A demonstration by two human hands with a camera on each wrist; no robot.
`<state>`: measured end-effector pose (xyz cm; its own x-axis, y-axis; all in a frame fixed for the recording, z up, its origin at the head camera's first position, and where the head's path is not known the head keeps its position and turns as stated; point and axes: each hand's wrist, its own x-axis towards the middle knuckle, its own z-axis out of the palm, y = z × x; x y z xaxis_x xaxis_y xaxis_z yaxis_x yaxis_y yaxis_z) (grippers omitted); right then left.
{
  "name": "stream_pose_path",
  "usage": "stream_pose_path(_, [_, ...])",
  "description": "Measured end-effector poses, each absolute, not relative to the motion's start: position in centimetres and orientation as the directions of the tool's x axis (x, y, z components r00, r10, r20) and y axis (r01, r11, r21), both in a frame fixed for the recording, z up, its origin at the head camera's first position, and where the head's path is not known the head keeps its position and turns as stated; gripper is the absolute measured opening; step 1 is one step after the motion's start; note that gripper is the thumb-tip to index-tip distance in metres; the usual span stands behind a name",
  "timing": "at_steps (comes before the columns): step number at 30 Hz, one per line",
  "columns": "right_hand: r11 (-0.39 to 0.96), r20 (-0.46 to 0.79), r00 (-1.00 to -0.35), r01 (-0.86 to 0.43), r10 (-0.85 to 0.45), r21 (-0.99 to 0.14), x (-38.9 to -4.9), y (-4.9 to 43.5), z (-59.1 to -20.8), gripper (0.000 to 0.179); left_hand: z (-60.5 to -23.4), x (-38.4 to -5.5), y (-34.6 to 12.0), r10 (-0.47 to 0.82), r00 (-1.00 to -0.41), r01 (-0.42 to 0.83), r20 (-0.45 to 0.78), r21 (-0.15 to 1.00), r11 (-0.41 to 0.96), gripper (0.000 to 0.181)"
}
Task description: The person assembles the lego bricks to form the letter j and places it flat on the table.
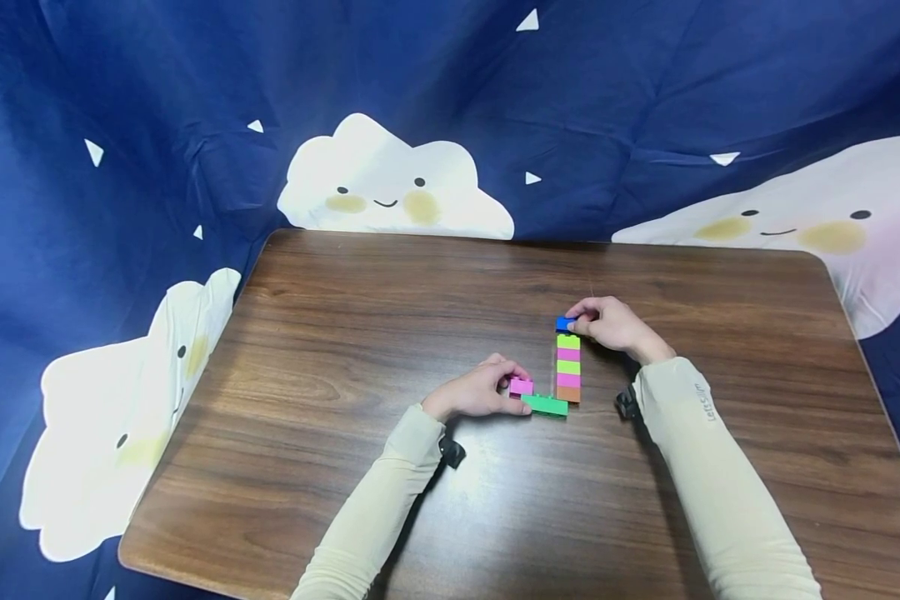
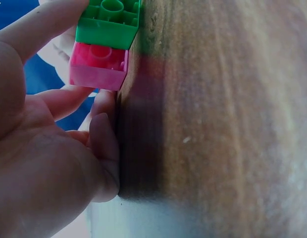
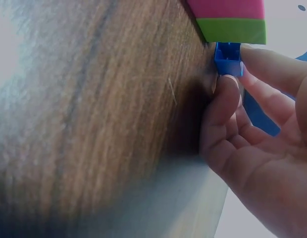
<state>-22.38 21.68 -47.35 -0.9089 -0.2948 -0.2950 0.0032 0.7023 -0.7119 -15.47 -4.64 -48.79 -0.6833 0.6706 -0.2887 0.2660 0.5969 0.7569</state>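
A row of lime, pink and orange building bricks (image 1: 568, 367) lies on the table, with a green brick (image 1: 546, 407) beside its near, orange end. Against the green brick sits a pink brick (image 1: 521, 387). My left hand (image 1: 483, 390) holds this pink and green corner between thumb and fingers; the left wrist view shows the bricks' hollow undersides. At the row's far, lime end, my right hand (image 1: 613, 323) pinches a small blue brick (image 3: 228, 67) between thumb and fingertips. Whether the blue brick is joined to the lime brick (image 3: 232, 30) cannot be told.
The wooden table (image 1: 360, 308) extends to both sides of the bricks. A dark blue curtain (image 1: 570, 100) printed with white clouds hangs behind it and along its left side. Each wrist carries a small black camera (image 1: 452, 452).
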Motion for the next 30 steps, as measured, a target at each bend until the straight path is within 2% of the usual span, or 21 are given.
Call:
stream_pose_path(22, [0.669,-0.295,-0.915,0.039,-0.275,-0.742,-22.0,22.5,-47.5,0.030,-48.8,-15.7,-4.4,0.675,-0.679,0.239,-0.289,0.782,0.576,0.046])
stream_pose_path(27, [0.657,-0.244,-0.942,0.036,-0.228,-0.753,-21.3,23.0,-47.2,0.029,-48.6,-15.8,-5.5,0.674,-0.690,0.222,-0.265,0.809,0.545,0.050])
stream_pose_path(30, [0.706,-0.154,-0.974,-0.010,-0.168,-0.708,-20.5,24.3,-46.4,0.026,-48.1,-15.9,-7.0,0.666,-0.715,0.280,-0.213,0.786,0.551,0.045])
